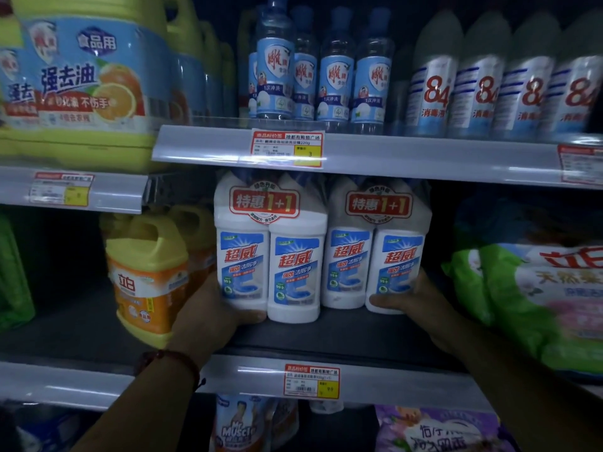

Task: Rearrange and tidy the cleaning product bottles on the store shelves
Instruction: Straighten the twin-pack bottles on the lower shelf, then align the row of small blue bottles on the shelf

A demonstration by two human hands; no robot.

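Now twin-packs [270,256] [378,252] btw hands [212,308] [424,311]

A shop aisle stocked with cleaning goods.
Tiered shelves [424,156] cross the frame, their front edges carrying clear strips [195,148] with red-bordered price tags [287,148], prices in yellow boxes, at upper centre, lower centre and left. The same item stands repeated in rows: yellow jugs [81,79] at upper left, blue-label bottles [334,83] at top centre, grey "84" bottles [483,86] at upper right. At centre, white twin packs [270,256] bear red "1+1" stickers [264,203]. At middle left stand orange jugs [146,282], and printed bags [538,288] fill the right and lower right.
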